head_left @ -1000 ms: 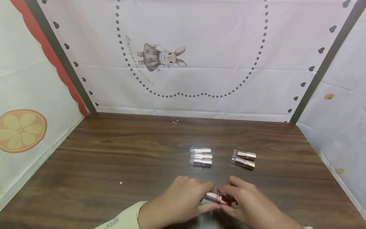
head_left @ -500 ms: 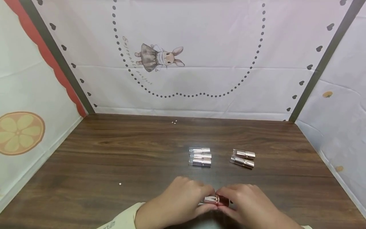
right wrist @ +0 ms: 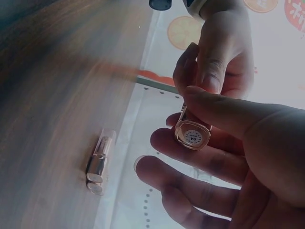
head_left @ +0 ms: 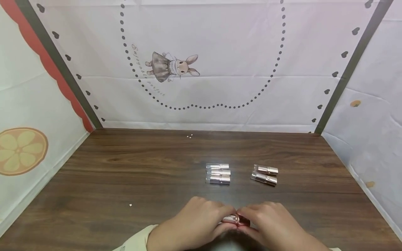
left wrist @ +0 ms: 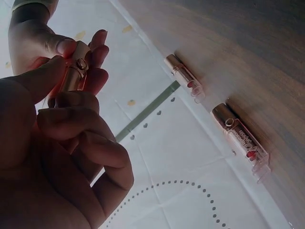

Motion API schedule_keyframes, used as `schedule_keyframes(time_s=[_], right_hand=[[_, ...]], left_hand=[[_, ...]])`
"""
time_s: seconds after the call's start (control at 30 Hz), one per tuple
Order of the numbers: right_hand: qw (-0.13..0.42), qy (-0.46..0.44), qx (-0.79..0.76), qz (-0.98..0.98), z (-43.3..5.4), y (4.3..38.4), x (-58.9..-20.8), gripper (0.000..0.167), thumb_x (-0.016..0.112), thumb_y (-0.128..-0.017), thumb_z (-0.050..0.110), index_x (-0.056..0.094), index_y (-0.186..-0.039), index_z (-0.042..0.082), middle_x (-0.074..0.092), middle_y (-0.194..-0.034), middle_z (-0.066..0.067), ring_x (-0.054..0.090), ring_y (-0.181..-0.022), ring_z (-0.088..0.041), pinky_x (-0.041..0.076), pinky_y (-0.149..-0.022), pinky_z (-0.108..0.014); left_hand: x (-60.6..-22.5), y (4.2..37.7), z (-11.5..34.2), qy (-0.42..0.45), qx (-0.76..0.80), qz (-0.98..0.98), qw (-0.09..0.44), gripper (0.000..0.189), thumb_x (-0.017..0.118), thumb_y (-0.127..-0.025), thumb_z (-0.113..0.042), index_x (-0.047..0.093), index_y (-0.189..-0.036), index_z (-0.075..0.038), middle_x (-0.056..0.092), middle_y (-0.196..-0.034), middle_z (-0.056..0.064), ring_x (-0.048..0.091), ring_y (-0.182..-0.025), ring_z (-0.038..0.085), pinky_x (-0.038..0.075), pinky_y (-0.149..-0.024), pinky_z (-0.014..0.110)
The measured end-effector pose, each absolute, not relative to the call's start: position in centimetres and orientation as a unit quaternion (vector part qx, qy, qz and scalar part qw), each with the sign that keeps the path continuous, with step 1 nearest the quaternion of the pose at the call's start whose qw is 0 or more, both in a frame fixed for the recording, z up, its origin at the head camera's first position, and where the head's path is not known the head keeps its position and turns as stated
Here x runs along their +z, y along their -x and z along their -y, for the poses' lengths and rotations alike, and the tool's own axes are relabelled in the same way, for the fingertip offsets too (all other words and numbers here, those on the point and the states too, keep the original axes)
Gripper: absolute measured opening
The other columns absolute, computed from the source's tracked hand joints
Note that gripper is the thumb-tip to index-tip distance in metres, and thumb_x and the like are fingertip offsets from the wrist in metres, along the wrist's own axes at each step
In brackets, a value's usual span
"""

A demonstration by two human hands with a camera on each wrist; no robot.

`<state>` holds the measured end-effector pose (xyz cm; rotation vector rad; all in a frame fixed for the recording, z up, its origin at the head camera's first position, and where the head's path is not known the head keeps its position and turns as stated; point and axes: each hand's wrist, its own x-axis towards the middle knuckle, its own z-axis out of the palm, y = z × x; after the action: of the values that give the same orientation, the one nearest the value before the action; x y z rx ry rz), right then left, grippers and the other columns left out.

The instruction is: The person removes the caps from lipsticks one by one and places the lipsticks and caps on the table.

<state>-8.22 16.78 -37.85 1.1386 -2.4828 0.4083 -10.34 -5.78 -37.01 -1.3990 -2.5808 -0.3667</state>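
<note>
A shiny rose-gold lipstick tube [head_left: 230, 219] lies sideways between the two hands, low over the near part of the table. My left hand [head_left: 201, 219] pinches its left end with thumb and fingers. The other end is gripped between thumb and fingers of my right hand [head_left: 271, 221], and the fingertips of both hands meet at the tube's middle. In the right wrist view its base [right wrist: 190, 133] shows a round label reading 04. Part of the tube is hidden behind the fingers.
On the brown wooden table [head_left: 150, 174], three similar lipstick tubes [head_left: 218, 173] lie side by side. Two more lipstick tubes [head_left: 265, 174] lie to their right. Small white scraps [head_left: 190, 136] sit near the back wall. Printed cloth [head_left: 232, 69] walls off the back and sides.
The right hand's raised fingers have lowered and closed in around the tube's right end. Both hands keep hold of it at nearly the same place. The head view has shifted slightly.
</note>
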Motion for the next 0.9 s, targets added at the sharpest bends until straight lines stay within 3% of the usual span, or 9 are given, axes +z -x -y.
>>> schedule_keyframes(time_s=[0.17,0.37,0.6,0.77,0.9], right_hand=[[0.185,-0.408,0.146,0.882,-16.9,8.3,-37.8,0.022,0.082,-0.079,0.028,0.060,-0.082,0.025,0.054,-0.070,0.023,0.036,-0.059,0.012,0.030,-0.051,-0.012],[0.155,-0.404,0.149,0.889,-17.5,8.4,-37.7,0.019,0.082,-0.080,0.026,0.064,-0.086,0.025,0.058,-0.073,0.022,0.043,-0.063,0.011,0.035,-0.053,-0.013],[0.148,-0.409,0.146,0.889,-17.7,8.6,-37.6,0.019,0.082,-0.081,0.024,0.065,-0.089,0.024,0.059,-0.074,0.021,0.042,-0.062,0.012,0.034,-0.053,-0.012],[0.087,-0.384,0.138,0.909,-17.8,9.2,-37.8,0.018,0.080,-0.084,0.024,0.062,-0.087,0.025,0.059,-0.074,0.021,0.043,-0.061,0.011,0.037,-0.051,-0.016],[0.036,-0.366,0.136,0.920,-18.0,9.6,-38.4,0.017,0.079,-0.084,0.024,0.062,-0.085,0.025,0.057,-0.074,0.020,0.045,-0.062,0.009,0.038,-0.052,-0.018]], left_hand=[[-37.2,10.4,5.8,0.471,-0.120,0.868,0.099,0.028,0.052,-0.100,-0.050,0.066,-0.095,-0.027,0.067,-0.079,-0.019,0.052,-0.060,-0.006,0.037,-0.049,0.019],[-37.3,10.3,6.0,0.468,-0.126,0.871,0.080,0.029,0.049,-0.102,-0.049,0.067,-0.110,-0.029,0.070,-0.084,-0.018,0.060,-0.066,-0.003,0.040,-0.051,0.021],[-37.2,10.6,5.9,0.469,-0.128,0.870,0.081,0.025,0.051,-0.102,-0.048,0.065,-0.101,-0.027,0.065,-0.080,-0.020,0.045,-0.059,-0.008,0.034,-0.049,0.018],[-37.2,10.7,6.0,0.452,-0.116,0.882,0.067,0.014,0.058,-0.098,-0.041,0.066,-0.101,-0.029,0.059,-0.078,-0.019,0.039,-0.055,-0.007,0.032,-0.050,0.017],[-37.4,10.9,6.1,0.433,-0.136,0.891,0.024,0.016,0.054,-0.094,-0.030,0.068,-0.104,-0.030,0.058,-0.080,-0.018,0.039,-0.054,-0.004,0.033,-0.050,0.017]])
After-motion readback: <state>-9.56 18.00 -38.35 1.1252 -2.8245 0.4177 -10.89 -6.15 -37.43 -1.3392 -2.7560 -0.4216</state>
